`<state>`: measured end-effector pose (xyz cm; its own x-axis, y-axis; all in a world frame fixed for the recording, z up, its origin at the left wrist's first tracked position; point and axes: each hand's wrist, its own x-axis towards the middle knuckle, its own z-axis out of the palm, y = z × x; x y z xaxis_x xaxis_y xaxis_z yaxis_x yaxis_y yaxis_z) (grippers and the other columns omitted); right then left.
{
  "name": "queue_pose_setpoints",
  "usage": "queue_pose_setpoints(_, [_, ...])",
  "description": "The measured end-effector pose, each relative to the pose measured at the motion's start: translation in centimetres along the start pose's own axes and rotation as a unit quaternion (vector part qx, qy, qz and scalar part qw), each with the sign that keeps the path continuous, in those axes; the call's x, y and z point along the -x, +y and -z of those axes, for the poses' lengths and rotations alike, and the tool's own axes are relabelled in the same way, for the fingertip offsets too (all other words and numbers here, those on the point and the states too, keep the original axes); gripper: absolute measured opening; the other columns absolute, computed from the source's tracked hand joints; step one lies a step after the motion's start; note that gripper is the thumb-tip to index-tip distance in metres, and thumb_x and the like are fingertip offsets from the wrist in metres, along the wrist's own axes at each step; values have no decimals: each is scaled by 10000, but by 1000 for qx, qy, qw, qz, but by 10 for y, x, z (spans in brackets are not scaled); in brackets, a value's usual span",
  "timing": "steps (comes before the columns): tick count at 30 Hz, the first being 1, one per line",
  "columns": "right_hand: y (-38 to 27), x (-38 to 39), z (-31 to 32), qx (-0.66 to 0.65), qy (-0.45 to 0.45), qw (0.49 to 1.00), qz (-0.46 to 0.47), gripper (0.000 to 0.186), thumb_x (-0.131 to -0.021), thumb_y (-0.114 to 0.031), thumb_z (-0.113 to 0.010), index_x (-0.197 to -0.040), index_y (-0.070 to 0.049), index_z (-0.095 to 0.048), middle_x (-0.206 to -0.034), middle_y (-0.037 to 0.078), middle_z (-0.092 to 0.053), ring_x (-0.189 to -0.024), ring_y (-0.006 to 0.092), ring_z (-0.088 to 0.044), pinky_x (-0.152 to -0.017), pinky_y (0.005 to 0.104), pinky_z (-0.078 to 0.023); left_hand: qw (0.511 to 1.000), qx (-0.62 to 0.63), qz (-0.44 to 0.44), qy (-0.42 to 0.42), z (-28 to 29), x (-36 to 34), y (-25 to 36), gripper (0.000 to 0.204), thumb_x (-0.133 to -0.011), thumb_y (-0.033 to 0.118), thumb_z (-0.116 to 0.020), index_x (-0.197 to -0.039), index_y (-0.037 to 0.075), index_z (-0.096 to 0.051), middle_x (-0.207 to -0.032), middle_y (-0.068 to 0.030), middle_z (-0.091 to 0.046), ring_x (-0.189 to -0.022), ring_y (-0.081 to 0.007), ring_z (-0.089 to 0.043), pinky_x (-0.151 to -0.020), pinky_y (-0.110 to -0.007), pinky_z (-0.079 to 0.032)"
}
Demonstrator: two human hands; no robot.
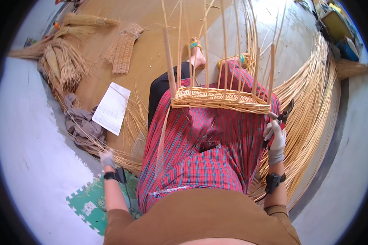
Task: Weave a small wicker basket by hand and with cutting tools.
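Note:
A partly woven wicker basket (221, 100) rests across my lap on a red and blue checked cloth (200, 171). Thin upright stakes (225, 49) rise from its weave, with thicker posts near the ends. My right hand (275, 138), in a pale glove, is closed around red-handled pruning shears (288, 109), beside the basket's right end. Low on the left, my gloved left hand (107, 158) appears closed on thin wicker strands (120, 157); its fingertips are small and partly hidden. A loose flat strip (162, 136) hangs from the basket's left corner.
Long bundled wicker rods (304, 110) lie along my right side. To the left are a white paper sheet (112, 108), a grey cloth (84, 124), a woven piece (124, 49) and tied bundles (63, 61). A green foam mat (90, 204) lies by my left forearm.

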<state>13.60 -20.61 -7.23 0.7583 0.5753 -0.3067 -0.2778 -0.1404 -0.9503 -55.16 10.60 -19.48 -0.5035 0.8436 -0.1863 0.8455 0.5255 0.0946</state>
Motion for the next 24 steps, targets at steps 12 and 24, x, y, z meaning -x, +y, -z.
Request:
queue_pose_setpoints(12, [25, -5, 11, -300, 24, 950, -80, 418, -1074, -302, -564, -1351, 12, -562, -882, 55, -682, -768, 193, -662, -746, 356, -567, 533, 280, -704, -377, 120, 345, 350, 178, -967, 25, -666, -1142, 37, -698, -961, -152, -715, -885, -260, -718, -792, -355, -561])
queue_pose_setpoints(24, [32, 6, 15, -333, -18, 942, -40, 464, -1085, -338, -532, -1401, 2, -530, -950, 73, -712, -830, 233, -716, -762, 389, -590, 581, 339, -286, -683, 27, 445, 484, 561, -962, 25, -632, -1457, -6, -369, -1224, -102, -620, -756, -207, -727, -518, -304, -575])
